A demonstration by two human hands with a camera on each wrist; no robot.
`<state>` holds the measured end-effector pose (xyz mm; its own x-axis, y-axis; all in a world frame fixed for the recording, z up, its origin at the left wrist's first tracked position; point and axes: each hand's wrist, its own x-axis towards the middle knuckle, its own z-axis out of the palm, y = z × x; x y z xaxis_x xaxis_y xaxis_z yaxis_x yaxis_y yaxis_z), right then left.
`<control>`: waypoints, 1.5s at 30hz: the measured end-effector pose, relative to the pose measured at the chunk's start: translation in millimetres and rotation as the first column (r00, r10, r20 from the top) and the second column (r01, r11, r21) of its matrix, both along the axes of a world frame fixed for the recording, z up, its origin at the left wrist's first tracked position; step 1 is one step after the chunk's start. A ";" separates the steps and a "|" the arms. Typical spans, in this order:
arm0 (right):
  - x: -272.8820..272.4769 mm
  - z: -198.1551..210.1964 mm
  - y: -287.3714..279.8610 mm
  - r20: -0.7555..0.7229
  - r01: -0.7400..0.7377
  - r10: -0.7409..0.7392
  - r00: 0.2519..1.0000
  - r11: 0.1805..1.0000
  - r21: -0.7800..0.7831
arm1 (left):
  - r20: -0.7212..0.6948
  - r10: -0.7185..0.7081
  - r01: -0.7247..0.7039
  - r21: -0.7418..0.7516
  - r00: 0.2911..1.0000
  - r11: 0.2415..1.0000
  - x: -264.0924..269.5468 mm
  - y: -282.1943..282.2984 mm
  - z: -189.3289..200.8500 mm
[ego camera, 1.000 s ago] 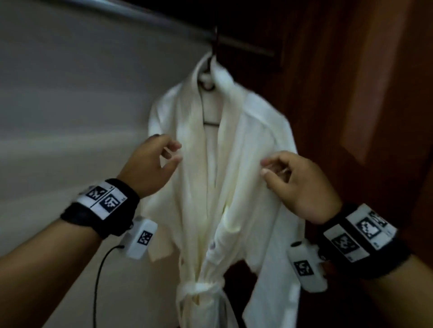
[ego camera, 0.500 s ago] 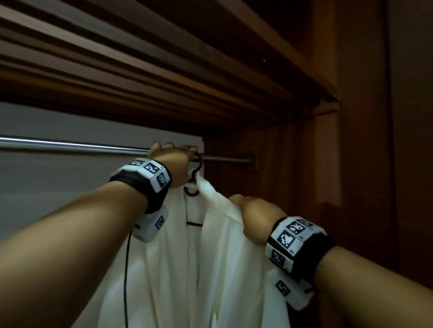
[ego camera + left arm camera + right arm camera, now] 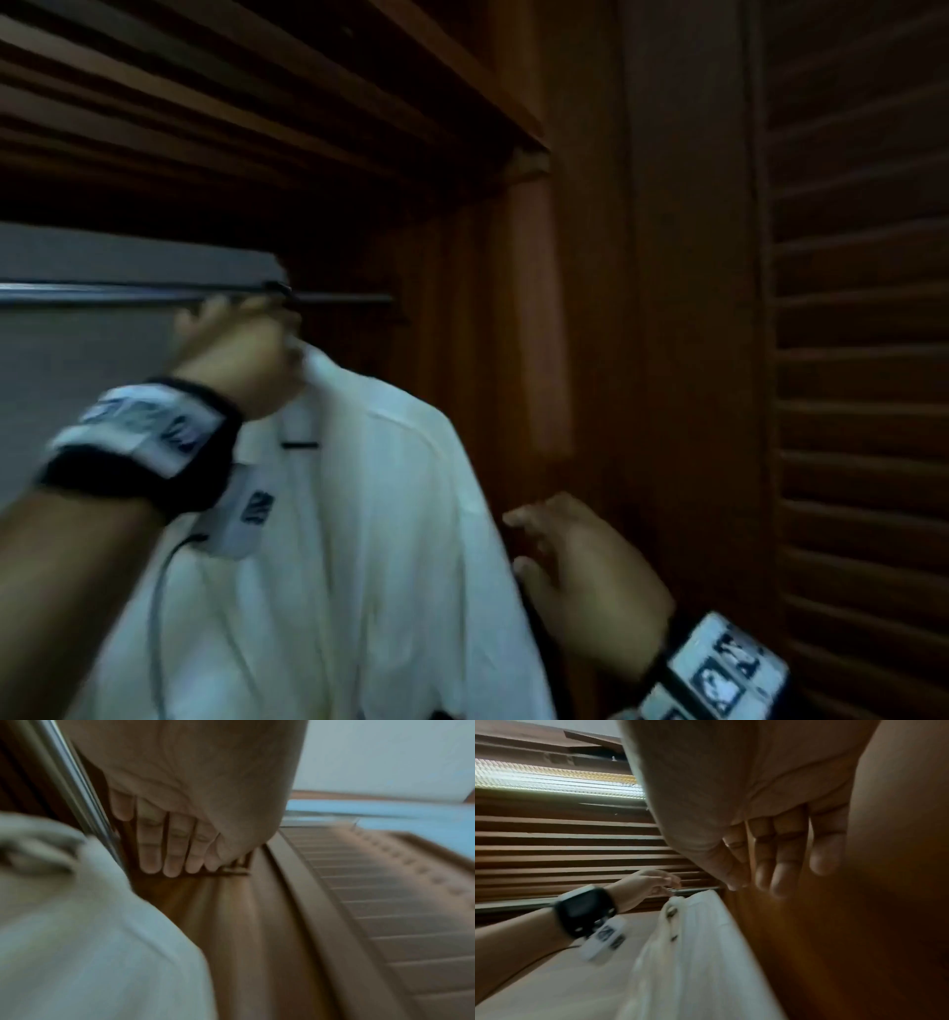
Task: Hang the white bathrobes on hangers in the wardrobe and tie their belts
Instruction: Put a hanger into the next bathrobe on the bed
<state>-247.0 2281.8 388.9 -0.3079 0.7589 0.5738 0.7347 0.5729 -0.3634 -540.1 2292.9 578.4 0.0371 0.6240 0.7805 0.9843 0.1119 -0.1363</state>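
bathrobe [image 3: 390,539] hung centre frame on its hanger [image 3: 300,444] from the rail [image 3: 102,295] | left hand [image 3: 236,354] up at the hook, grip unclear | right hand [image 3: 580,570] loose, empty, lower right | risk: a bumped hook could slip off the rail, robe drops

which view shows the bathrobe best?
Head view: the bathrobe hangs facing the camera, collar, shoulder and front visible. The right wrist view shows it edge-on from below, blurred. The left wrist view catches only a blurred patch of white cloth.
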 end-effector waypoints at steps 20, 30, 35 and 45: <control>215.5 -161.6 -621.4 -0.021 0.916 -0.999 0.036 0.041 -0.400 | 0.686 -0.690 0.538 -0.500 -0.232 -0.678 489.1 -333.0 -336.8; 97.4 -195.3 -1067.4 0.017 0.644 -0.757 -0.653 -0.568 -0.513 | 0.710 -0.446 0.011 -0.526 -0.546 -0.850 563.0 -819.9 -371.0; 30.7 -201.9 -1234.8 0.098 0.430 -0.557 -0.825 -0.730 -0.531 | 0.791 -0.280 -0.337 -0.512 -0.544 -0.790 553.7 -1024.8 -398.3; -17.6 -256.9 -1430.0 0.113 0.166 -0.297 -0.948 -0.766 -0.621 | 0.790 -0.215 -0.547 -0.565 -0.574 -0.618 586.7 -1313.4 -443.3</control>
